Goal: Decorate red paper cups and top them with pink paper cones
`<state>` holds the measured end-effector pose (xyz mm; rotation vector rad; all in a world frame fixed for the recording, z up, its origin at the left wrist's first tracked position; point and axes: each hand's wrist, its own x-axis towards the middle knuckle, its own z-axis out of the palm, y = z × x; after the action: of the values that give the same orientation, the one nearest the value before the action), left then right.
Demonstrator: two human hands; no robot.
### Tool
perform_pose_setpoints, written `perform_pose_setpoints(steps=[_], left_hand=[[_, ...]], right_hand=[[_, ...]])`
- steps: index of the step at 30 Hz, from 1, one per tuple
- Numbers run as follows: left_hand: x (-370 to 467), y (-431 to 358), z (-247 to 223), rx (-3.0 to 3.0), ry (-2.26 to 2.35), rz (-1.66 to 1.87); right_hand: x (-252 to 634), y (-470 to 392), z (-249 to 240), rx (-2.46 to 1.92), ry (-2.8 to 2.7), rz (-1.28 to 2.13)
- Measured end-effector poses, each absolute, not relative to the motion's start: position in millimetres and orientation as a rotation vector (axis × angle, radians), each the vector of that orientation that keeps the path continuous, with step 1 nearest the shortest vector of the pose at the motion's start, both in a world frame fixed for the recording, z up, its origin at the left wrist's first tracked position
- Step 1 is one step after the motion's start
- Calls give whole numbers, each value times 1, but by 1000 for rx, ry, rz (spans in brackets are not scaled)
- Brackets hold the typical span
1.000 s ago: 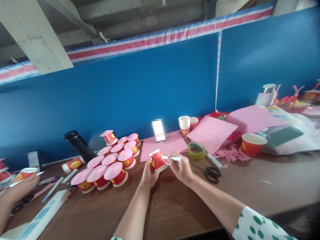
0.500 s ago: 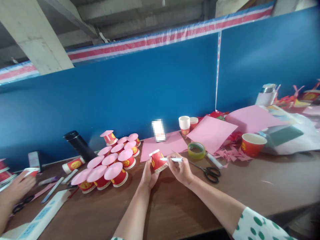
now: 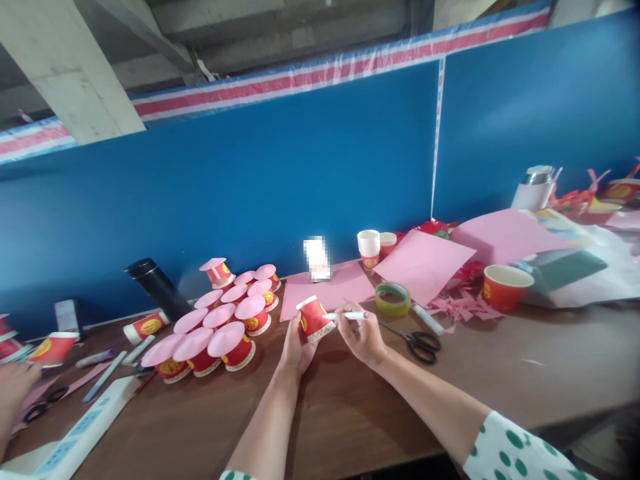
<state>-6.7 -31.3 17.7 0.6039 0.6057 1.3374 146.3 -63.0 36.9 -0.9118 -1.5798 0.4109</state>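
My left hand (image 3: 297, 350) is wrapped round a red paper cup (image 3: 313, 319), held tilted above the table. A zigzag line runs along the cup's pale rim, which faces down. Pinched in my right hand (image 3: 364, 337) is a white marker pen (image 3: 353, 315), its tip at the cup's red side; whether it touches I cannot tell. To the left stand several upside-down red cups with pink paper discs (image 3: 226, 340) on top. Black-handled scissors (image 3: 424, 347) and a roll of tape (image 3: 393, 299) lie just beyond my right hand.
Pink paper sheets (image 3: 425, 265), paper shreds (image 3: 463, 307) and a red paper bowl (image 3: 506, 288) occupy the right side. A black flask (image 3: 156, 287) leans at the back left. Near a power strip (image 3: 90, 427), another person's hand (image 3: 17, 390) shows. A blue partition (image 3: 280, 173) closes off the back.
My left hand has turned the cup slightly, showing more plain red and less of the yellow emblem. At far left, the other person's hand has drawn away from a red cup.
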Motion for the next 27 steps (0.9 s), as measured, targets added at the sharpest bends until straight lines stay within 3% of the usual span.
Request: perform_pose_setpoints(steps=[27], left_hand=[[-3,-35,22,641,611,1299]], right_hand=[[145,-65,39,-897,-1605,382]])
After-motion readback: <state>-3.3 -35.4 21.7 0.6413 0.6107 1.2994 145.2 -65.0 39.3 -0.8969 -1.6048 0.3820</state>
